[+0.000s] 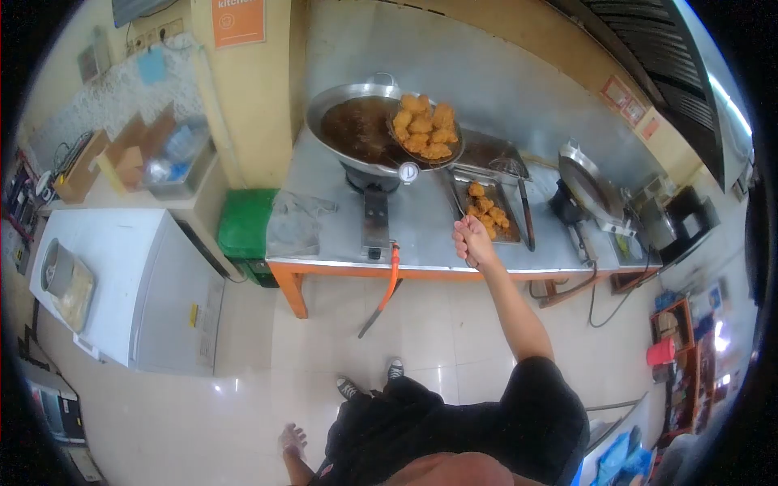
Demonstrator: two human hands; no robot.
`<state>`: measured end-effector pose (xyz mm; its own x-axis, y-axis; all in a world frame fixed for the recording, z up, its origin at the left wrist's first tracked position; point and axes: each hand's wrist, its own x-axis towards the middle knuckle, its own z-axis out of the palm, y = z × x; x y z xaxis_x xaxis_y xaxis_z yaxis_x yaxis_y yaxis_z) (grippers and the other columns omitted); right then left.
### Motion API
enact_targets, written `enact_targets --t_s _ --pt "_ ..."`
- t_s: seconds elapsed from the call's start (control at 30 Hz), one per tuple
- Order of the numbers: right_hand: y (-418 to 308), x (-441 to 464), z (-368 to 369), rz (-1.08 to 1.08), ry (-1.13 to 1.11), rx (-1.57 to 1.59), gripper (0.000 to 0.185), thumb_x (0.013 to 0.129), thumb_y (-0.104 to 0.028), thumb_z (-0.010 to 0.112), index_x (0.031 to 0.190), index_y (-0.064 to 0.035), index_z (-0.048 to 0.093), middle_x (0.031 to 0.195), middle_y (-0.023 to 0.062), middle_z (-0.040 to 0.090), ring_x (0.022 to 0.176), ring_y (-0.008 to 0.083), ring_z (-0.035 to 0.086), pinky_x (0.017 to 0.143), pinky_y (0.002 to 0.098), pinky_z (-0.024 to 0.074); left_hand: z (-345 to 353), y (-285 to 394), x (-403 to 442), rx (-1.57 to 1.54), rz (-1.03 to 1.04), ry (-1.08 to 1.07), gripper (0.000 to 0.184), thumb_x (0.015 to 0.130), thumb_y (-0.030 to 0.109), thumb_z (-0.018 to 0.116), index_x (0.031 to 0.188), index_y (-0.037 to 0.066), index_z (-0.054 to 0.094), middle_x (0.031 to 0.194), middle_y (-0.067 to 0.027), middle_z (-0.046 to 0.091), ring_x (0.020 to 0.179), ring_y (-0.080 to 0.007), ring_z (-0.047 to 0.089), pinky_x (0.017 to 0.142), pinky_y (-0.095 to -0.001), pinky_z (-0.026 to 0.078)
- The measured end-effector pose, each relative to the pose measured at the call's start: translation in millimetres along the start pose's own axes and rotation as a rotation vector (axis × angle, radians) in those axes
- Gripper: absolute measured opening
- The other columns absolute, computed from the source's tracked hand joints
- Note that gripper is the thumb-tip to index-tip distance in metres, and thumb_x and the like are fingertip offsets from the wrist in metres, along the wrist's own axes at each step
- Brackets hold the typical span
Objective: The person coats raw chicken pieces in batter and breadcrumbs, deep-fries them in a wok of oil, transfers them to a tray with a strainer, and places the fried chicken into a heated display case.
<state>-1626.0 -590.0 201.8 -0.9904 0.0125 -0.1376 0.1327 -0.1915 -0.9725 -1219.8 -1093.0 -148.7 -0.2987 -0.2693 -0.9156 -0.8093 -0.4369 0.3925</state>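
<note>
My right hand (473, 240) is closed around the handle of a frying strainer. Its basket is heaped with golden fried chicken pieces (423, 130) and sits over the right rim of a large wok (317, 121) of dark oil. A round dial thermometer (408, 172) shows at the wok's front rim. Just beyond my right hand, a metal tray (509, 193) holds several more fried pieces (487, 212). Low at my side hangs my left hand (293, 439), fingers apart and holding nothing.
The wok rests on a gas burner (376, 219) with an orange hose (392, 279) hanging off the steel counter (340, 243). A second strainer (525, 212) lies beside the tray. Another wok (587, 182) stands to the right. At left are a green crate (246, 223) and a white freezer (121, 267).
</note>
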Motion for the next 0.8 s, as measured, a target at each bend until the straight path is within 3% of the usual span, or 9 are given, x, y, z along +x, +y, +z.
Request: enact_targets --t_s 0.43,0.8 --pt "-12.9 -8.1 10.9 0.081 0.042 0.087 0.018 0.092 -0.013 0.050 0.082 -0.0138 0.035 0.062 -0.0020 0.041 0.042 0.0048 0.035 0.032 0.0208 0.0281 -26.8 -68.8 29.1 -0.169 -0.113 -0.071 0.051 0.090 0.039 0.040 0.128 0.005 0.041 0.125 -0.0179 0.049 0.107 -0.0330 0.050 0.089 -0.0473 0.038" --pt "-8.2 -8.8 7.8 0.092 -0.008 0.147 0.015 0.092 -0.012 0.049 0.081 -0.0133 0.038 0.062 -0.0026 0.041 0.045 0.0039 0.035 0.034 0.0194 0.0279 8.4 -31.4 8.4 -0.102 -0.011 -0.010 0.045 0.090 0.037 0.041 0.124 0.007 0.045 0.120 -0.0164 0.053 0.101 -0.0303 0.053 0.084 -0.0442 0.040"
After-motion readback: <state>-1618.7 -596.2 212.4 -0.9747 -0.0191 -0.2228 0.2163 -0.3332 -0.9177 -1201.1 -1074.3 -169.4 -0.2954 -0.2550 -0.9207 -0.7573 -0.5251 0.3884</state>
